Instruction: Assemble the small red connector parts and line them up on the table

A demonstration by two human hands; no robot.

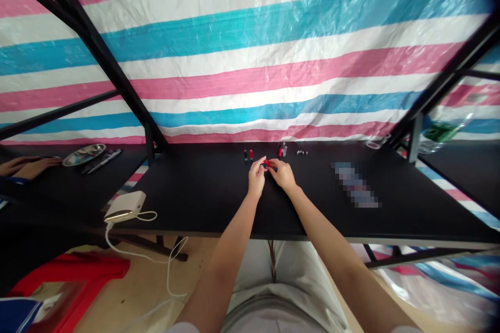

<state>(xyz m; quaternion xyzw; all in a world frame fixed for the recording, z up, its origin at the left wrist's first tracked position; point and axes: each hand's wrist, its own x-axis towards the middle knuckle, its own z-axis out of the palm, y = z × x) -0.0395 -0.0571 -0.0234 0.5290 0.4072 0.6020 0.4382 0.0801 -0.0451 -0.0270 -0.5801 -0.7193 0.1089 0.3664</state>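
My left hand (257, 179) and my right hand (284, 174) meet over the black table. Between their fingertips they pinch a small red cylinder (267, 163), too small to make out further. Just beyond my left hand stand a small black piece (246, 155) and a small red piece (251, 155). Past my right hand are another red piece (280, 151) and a greyish, clear-looking piece (284, 150). To the right of those, several tiny shiny bits (301, 153) lie in a short row.
A blurred-out flat item (356, 185) lies on the right of the table (203, 187). A clear cup (377, 140) is at the back right. At the left edge sits a white box (125, 205) with cables. Another person's hands (33, 167) rest near a metal dish (84, 155).
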